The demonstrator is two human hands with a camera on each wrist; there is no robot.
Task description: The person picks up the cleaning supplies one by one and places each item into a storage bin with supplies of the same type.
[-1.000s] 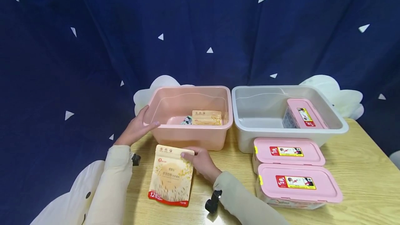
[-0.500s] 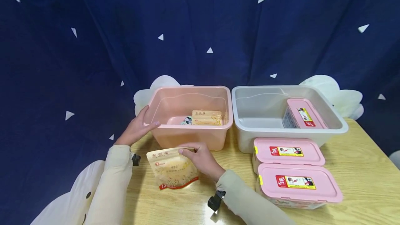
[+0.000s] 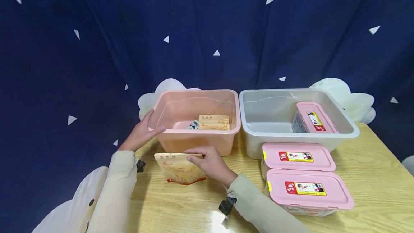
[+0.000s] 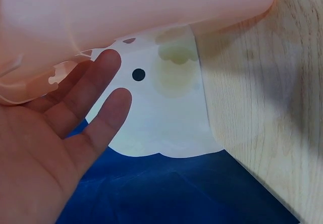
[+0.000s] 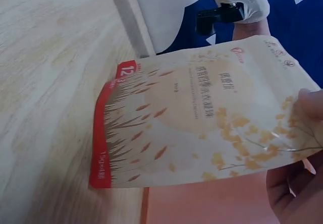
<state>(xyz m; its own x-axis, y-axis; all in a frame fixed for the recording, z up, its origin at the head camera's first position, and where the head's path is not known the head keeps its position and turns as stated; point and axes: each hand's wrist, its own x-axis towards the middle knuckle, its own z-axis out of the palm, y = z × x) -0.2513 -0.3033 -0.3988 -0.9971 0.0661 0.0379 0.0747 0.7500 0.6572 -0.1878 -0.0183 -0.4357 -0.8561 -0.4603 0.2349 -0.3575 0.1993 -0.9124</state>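
A beige pouch of laundry capsules (image 3: 181, 171) with a red bottom band stands tilted over the table in front of the pink bin (image 3: 194, 141). My right hand (image 3: 213, 165) pinches its top right corner, thumb on the printed front. In the right wrist view the pouch (image 5: 186, 118) spans the picture with its printed face showing. My left hand (image 3: 140, 132) rests against the left front corner of the bin, thumb at the rim. Its fingers (image 4: 113, 113) are extended and loose beside the bin's wall in the left wrist view.
Inside the pink bin lie another beige pouch (image 3: 213, 122) and a small patterned packet (image 3: 194, 124). A grey bin (image 3: 300, 134) adjoins on the right, holding a pink-lidded box (image 3: 317, 118). Two more pink-lidded boxes, one nearer (image 3: 310, 189) and one behind (image 3: 297, 156), stand before it.
My right hand has raised and tipped the pouch, so its bottom edge now swings toward the pink bin and its front looks foreshortened. The left hand has stayed in place.
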